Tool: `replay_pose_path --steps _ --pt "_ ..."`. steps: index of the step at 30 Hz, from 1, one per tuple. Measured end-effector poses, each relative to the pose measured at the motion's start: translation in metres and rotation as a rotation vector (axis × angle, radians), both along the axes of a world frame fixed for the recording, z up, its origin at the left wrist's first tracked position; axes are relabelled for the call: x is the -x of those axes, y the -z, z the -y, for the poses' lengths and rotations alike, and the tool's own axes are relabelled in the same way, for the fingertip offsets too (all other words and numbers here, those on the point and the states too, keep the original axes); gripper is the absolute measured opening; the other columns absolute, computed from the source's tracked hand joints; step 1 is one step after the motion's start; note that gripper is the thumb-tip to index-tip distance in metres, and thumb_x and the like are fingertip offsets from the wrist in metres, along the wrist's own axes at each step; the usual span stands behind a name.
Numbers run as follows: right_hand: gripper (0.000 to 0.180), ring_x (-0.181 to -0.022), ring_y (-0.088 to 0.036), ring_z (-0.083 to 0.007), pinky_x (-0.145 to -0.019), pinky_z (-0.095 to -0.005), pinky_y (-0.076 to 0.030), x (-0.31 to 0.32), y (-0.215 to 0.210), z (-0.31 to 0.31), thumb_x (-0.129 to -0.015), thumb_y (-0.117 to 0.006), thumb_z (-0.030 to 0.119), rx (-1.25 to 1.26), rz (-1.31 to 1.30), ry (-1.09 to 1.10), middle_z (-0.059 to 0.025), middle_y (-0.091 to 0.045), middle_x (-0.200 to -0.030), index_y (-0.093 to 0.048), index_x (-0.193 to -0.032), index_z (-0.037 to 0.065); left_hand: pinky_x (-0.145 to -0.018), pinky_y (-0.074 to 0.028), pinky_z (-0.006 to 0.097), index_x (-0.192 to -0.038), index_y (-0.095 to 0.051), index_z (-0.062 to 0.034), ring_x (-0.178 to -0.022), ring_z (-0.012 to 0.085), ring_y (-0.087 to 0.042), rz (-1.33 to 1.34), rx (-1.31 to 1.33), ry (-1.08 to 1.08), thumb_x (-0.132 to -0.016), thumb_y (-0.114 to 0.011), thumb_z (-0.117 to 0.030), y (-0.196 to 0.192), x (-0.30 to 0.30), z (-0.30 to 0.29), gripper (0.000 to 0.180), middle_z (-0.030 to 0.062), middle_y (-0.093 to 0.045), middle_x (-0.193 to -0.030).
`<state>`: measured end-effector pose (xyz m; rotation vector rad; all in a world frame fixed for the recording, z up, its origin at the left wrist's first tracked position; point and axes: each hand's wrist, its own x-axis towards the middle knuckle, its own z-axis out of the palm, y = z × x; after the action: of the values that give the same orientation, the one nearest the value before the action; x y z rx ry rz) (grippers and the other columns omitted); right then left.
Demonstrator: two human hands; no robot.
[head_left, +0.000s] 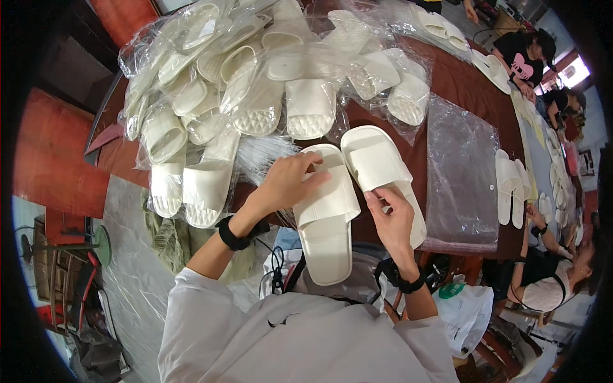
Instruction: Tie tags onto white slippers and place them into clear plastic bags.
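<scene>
Left hand (287, 182) curling over strap of near white slide (325, 217), fingers pinching strap edge. Right hand (391, 217) gripping second white slide (378, 167) at my 1 o'clock, thumb pressing sole. I'm seeing bagged slide heap (255, 83) at 11 o'clock (huge pile), flat clear bag (461, 172) at 3 o'clock on brown table (466, 89).

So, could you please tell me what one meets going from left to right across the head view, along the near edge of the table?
Pile of bagged white slippers → left hand → left slipper → right hand on the right slipper → flat clear plastic bags → another pair of white slippers.
</scene>
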<state>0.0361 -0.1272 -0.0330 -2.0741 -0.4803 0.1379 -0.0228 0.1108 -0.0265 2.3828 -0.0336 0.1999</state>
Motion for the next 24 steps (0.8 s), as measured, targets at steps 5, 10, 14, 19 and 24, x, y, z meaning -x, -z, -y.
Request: replay_pose_path --steps 5,10,14,19,24 --pt "0.018 -0.065 -0.063 -0.0149 -0.058 -0.0269 -0.048 0.001 0.005 0.001 -0.083 -0.072 0.015 -0.041 0.017 0.024 -0.0088 -0.066 -0.085 -0.069 -0.092 0.0 -0.072 -0.051 0.037 -0.107 -0.063 -0.001 -0.081 0.0305 -0.066 -0.083 0.013 -0.065 -0.085 -0.065 -0.025 -0.008 -0.03 0.005 0.033 0.0168 -0.067 -0.09" --pt "0.018 -0.065 -0.063 -0.0148 -0.058 -0.0269 -0.048 0.002 0.005 0.0 -0.083 -0.072 0.015 -0.042 0.022 0.032 -0.0087 -0.066 -0.085 -0.069 -0.092 0.0 -0.074 -0.051 0.039 -0.091 -0.067 -0.0009 -0.079 0.0333 -0.065 -0.163 0.087 0.032 -0.078 -0.068 -0.026 0.004 -0.068 0.008 0.028 0.0167 -0.068 -0.083" --pt "0.017 -0.065 -0.062 -0.0142 -0.058 -0.0265 -0.047 0.002 0.002 -0.002 -0.083 -0.072 0.015 -0.059 -0.014 0.034 -0.0084 -0.066 -0.084 -0.069 -0.091 0.0 -0.068 -0.052 0.036 -0.081 -0.067 0.0013 -0.072 0.026 -0.067 -0.078 -0.06 0.133 -0.077 -0.067 -0.023 0.016 -0.077 -0.002 0.024 0.0148 -0.068 -0.077" --pt "0.015 -0.064 -0.061 -0.0139 -0.058 -0.0266 -0.046 0.002 0.005 -0.001 -0.083 -0.072 0.013 -0.091 -0.008 0.041 -0.0083 -0.065 -0.083 -0.069 -0.091 0.0 -0.062 -0.054 0.028 -0.093 -0.063 -0.0016 -0.071 0.0151 -0.066 -0.409 0.52 0.014 -0.09 -0.062 -0.025 -0.014 -0.088 -0.029 0.023 0.0059 -0.066 -0.076" --pt "0.013 -0.065 -0.06 -0.0138 -0.057 -0.0268 -0.045 0.004 0.006 -0.001 -0.082 -0.072 0.011 -0.117 0.039 0.046 -0.0078 -0.065 -0.082 -0.069 -0.09 0.001 -0.064 -0.055 0.025 -0.092 -0.06 -0.0029 -0.065 0.0109 -0.06 -0.46 0.847 -0.089 -0.093 -0.061 -0.027 -0.025 -0.084 -0.04 0.024 0.0014 -0.061 -0.076"
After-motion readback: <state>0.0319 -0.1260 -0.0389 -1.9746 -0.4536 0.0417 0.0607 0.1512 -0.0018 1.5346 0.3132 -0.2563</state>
